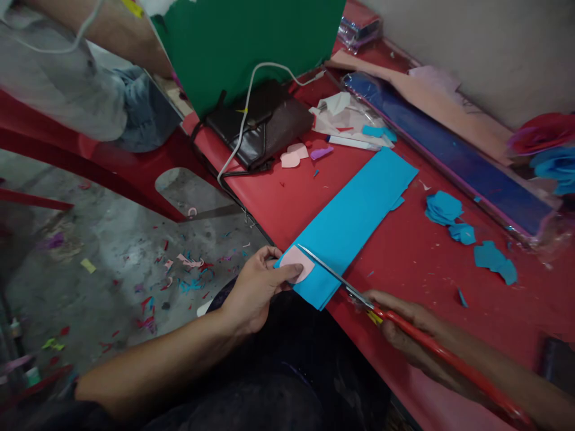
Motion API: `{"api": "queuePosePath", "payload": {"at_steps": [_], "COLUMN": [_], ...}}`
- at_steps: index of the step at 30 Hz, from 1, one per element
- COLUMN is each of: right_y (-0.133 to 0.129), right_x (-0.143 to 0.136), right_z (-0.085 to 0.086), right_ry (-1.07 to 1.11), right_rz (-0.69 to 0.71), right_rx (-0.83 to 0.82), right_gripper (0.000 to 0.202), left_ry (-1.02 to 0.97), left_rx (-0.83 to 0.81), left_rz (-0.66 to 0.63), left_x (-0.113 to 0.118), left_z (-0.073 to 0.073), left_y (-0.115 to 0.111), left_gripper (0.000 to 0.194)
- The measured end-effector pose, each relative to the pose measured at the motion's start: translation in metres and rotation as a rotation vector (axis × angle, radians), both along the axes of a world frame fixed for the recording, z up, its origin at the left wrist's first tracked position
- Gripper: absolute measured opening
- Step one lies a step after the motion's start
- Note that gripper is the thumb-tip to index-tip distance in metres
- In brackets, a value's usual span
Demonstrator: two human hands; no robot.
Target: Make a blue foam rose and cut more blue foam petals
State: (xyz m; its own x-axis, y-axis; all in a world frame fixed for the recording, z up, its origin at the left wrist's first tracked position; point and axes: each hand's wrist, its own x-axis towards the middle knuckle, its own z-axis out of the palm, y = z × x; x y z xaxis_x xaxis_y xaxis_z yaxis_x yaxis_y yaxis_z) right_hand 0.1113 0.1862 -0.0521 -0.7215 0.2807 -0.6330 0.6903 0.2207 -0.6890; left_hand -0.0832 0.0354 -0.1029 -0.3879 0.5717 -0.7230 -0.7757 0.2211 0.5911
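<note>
A long folded strip of blue paper (354,215) lies slantwise over the table's near edge. My left hand (265,281) grips its near end, the thumb pressing a small pale pink paper petal shape (294,263) flat against the blue. In my right hand (404,320) is a pair of scissors (330,270) with long red handles. Their metal blades reach across the blue strip, and the tip is beside the pink piece. How far the blades are apart is hard to make out.
On the red table (404,263) sit cut blue petals (442,208), a dark brown wallet (269,120), a white cable (245,120), a marker (353,142) and a long blue plastic-wrapped pack (449,155). A green board (251,48) stands behind. Left, a person sits on a red chair (148,197).
</note>
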Motion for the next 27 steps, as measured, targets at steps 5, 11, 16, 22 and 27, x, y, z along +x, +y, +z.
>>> {"api": "queuePosePath", "payload": {"at_steps": [5,11,16,22,27], "right_y": [-0.004,-0.01,-0.005,-0.007,-0.012], "right_x": [-0.002,0.006,-0.007,-0.027,-0.022], "right_z": [0.002,-0.003,0.0,0.002,-0.004], "right_ry": [-0.059,-0.048,0.016,-0.028,-0.003], "right_rz": [0.025,-0.102,-0.031,0.037,0.013], "right_rx": [0.013,0.139,0.082,0.009,0.035], "right_gripper": [0.028,0.037,0.033,0.028,0.031], "left_ry": [-0.016,-0.012,-0.02,-0.004,-0.003], "left_rx": [0.008,-0.001,-0.003,0.038,0.034], "left_rz": [0.013,0.012,0.009,0.008,-0.001], "left_x": [0.0,-0.002,-0.001,0.0,0.002], "left_z": [-0.001,-0.001,-0.002,-0.006,-0.003], "left_y": [-0.001,0.001,-0.001,-0.003,-0.004], "left_gripper": [0.038,0.04,0.041,0.036,0.034]}}
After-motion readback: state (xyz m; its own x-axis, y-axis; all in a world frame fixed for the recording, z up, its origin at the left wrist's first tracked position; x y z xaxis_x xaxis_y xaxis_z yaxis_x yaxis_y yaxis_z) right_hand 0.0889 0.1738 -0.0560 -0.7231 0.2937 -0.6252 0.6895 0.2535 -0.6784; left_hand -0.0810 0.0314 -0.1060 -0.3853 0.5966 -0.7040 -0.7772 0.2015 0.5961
